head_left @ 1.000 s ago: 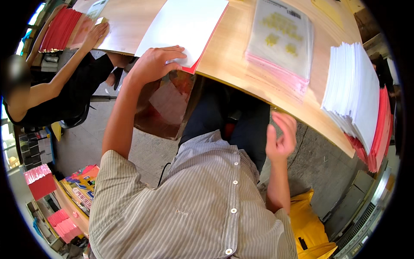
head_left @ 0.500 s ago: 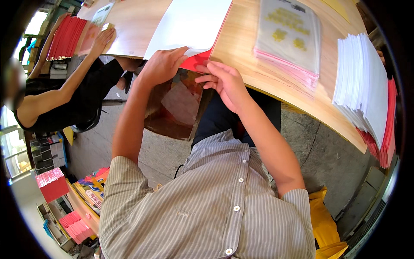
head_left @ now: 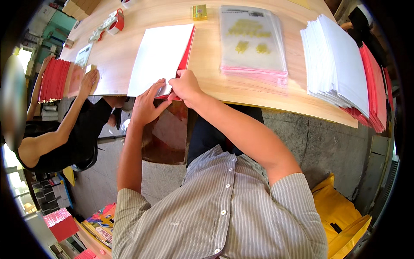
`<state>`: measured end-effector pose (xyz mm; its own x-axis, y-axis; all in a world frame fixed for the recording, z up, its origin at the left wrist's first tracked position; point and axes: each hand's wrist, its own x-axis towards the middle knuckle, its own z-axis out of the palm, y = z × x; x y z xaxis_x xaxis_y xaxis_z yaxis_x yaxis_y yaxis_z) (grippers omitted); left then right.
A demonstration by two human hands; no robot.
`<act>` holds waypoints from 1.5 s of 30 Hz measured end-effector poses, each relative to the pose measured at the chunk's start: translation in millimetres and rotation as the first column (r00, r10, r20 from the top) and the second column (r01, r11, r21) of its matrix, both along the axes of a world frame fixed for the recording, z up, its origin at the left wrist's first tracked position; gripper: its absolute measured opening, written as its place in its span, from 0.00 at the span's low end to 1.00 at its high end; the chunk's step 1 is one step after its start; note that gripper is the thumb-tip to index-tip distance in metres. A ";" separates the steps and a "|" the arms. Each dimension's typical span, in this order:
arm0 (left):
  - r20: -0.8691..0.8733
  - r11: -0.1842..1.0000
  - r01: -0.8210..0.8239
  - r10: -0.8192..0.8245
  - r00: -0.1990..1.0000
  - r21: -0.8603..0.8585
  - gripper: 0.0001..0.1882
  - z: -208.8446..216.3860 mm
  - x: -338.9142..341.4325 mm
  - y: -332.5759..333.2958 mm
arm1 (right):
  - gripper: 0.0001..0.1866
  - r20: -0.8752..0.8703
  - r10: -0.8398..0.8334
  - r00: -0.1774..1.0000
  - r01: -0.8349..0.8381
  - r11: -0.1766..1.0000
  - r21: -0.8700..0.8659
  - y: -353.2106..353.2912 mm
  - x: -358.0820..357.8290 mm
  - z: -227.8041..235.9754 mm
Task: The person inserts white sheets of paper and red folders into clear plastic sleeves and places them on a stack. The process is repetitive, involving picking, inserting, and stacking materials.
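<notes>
A white sheet with a red layer beneath (head_left: pixel 160 54) lies at the table's near edge, with red showing along its right side. My left hand (head_left: pixel 145 105) rests at the near edge of the sheet, its fingers stretched over the paper and its thumb apart. At the near right corner, my right hand (head_left: pixel 186 87) is closed, with curled fingers pinching the edge of the sheet. The two hands almost meet there. Exactly what lies between the right fingertips is partly hidden.
Right of the sheet lies a stack of clear plastic sleeves (head_left: pixel 254 43), with a small gold box (head_left: pixel 199 13) beyond. White and red folded sheets (head_left: pixel 334 64) stand far right. Tape rolls (head_left: pixel 115 23) lie back left. A co-worker's hand (head_left: pixel 88 82) rests near red folders (head_left: pixel 54 80).
My right hand, earlier loose with fingers apart beside the sheet, has closed on its near right corner. The sheet's lifted corner now lies lower. The view has shifted, showing more of the table.
</notes>
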<state>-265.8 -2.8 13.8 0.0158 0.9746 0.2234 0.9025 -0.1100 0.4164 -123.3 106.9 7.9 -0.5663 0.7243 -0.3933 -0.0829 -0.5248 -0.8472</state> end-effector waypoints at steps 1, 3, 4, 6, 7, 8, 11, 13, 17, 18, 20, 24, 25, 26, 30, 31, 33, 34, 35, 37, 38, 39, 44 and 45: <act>0.037 1.000 0.001 -0.001 0.999 0.002 0.27 0.5 -0.5 -1.0 | 0.10 -0.025 0.006 1.000 -0.005 1.000 0.018 0.0 -0.1 -1.5; 0.306 0.999 0.014 -0.025 0.952 0.039 0.26 -13.4 -17.9 -7.7 | 0.10 -0.066 0.032 0.997 -0.029 0.998 0.049 0.3 2.2 -0.2; 0.495 0.998 -0.006 -0.022 0.869 0.055 0.25 -23.4 -27.7 -12.2 | 0.11 -0.087 0.051 0.995 -0.046 0.997 0.060 -0.8 5.2 4.2; 0.632 0.989 -0.029 -0.069 0.772 0.142 0.23 -22.8 -43.5 -11.8 | 0.11 -0.156 0.054 0.986 -0.042 0.996 0.082 1.0 13.8 9.7; 0.615 0.977 -0.126 -0.008 0.788 0.173 0.23 -17.1 -48.1 -10.0 | 0.11 -0.176 0.075 0.982 -0.058 0.993 0.100 4.1 20.1 14.4; 0.696 0.972 -0.185 0.032 0.718 0.146 0.23 -8.7 -55.7 -10.5 | 0.11 -0.195 0.096 0.976 -0.074 0.990 0.119 8.0 28.4 19.1; 0.738 0.955 -0.293 0.162 0.656 0.052 0.27 40.0 -52.0 -6.1 | 0.12 -0.220 0.187 0.957 -0.150 0.973 0.175 19.1 68.0 34.5; 0.782 0.937 -0.345 0.257 0.567 -0.058 0.31 58.1 -43.7 -11.1 | 0.14 -0.256 0.215 0.943 -0.173 0.969 0.177 19.4 107.8 54.9; 0.998 0.999 0.011 0.051 0.026 -0.052 0.32 44.3 -38.6 -11.9 | 0.17 -0.152 0.351 0.924 -0.310 0.920 0.240 16.9 176.5 67.9; 0.997 0.999 -0.010 0.046 -0.067 -0.046 0.30 47.4 -14.7 -2.9 | 0.16 -0.128 0.368 0.921 -0.327 0.909 0.260 15.4 193.4 63.7; 0.997 0.996 -0.052 0.072 -0.030 -0.073 0.29 42.6 10.8 -0.9 | 0.15 -0.119 0.401 0.908 -0.358 0.892 0.275 11.0 219.2 59.6; 0.963 0.980 -0.043 0.185 -0.196 -0.196 0.27 15.9 49.1 0.2 | 0.13 -0.153 0.400 0.904 -0.370 0.909 0.190 3.8 259.7 40.2; 0.935 0.976 -0.039 0.196 -0.296 -0.216 0.26 13.8 63.6 2.1 | 0.13 -0.162 0.389 0.907 -0.363 0.916 0.168 3.6 266.8 37.5; 0.958 0.967 -0.109 0.204 -0.199 -0.228 0.24 11.6 76.1 3.2 | 0.15 -0.148 0.382 0.912 -0.365 0.922 0.131 4.1 274.2 36.6; 0.971 0.979 -0.056 0.187 -0.146 -0.196 0.19 2.2 104.3 9.4 | 0.23 -0.141 0.326 0.935 -0.317 0.945 0.082 2.5 302.1 32.0; 0.971 0.975 -0.103 0.180 -0.159 -0.198 0.19 5.4 115.0 11.7 | 0.29 -0.289 0.241 0.927 -0.234 0.970 0.057 -1.0 310.4 15.7; 0.971 0.960 -0.200 0.163 -0.178 -0.198 0.18 16.8 137.9 15.8 | 0.42 -0.560 0.054 0.827 -0.082 0.996 -0.026 -18.6 324.9 -29.0; 0.973 0.957 -0.234 0.125 -0.196 -0.170 0.18 16.4 145.4 16.7 | 0.61 -0.648 0.089 0.756 -0.123 0.992 -0.007 -28.0 323.7 -28.6; 0.975 0.965 -0.222 0.098 -0.198 -0.142 0.18 15.2 151.7 18.5 | 0.66 -0.690 0.050 0.722 -0.085 0.996 -0.017 -42.2 317.2 -28.3; 0.973 0.977 -0.188 0.059 -0.225 -0.102 0.18 3.8 167.0 17.9 | 0.67 -0.734 -0.111 0.670 0.057 0.994 -0.099 -70.8 305.0 -51.2; 0.976 0.975 -0.187 0.078 -0.201 -0.117 0.17 -2.2 175.9 17.3 | 0.61 -0.659 -0.242 0.712 0.136 0.968 -0.209 -84.5 300.2 -50.0; 0.979 0.976 -0.174 0.096 -0.178 -0.128 0.16 -14.4 183.0 16.1 | 0.48 -0.707 -0.259 0.658 0.093 0.960 -0.264 -92.1 306.4 -85.6; 0.993 0.993 -0.054 0.097 -0.062 -0.101 0.16 -33.6 214.4 11.8 | 0.33 -0.323 -0.596 0.735 0.462 0.789 -0.404 -105.5 289.1 -46.5; 0.996 0.997 -0.020 0.079 -0.038 -0.080 0.16 -31.8 218.8 11.1 | 0.33 -0.288 -0.610 0.738 0.503 0.783 -0.366 -107.1 292.2 -47.0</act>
<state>-47.0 8.3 -18.0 -0.2431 0.9674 -0.0704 -0.4481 -0.0476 0.8927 168.8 -0.3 -39.1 -0.2301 0.8630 -0.4498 -0.7058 -0.4662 -0.5334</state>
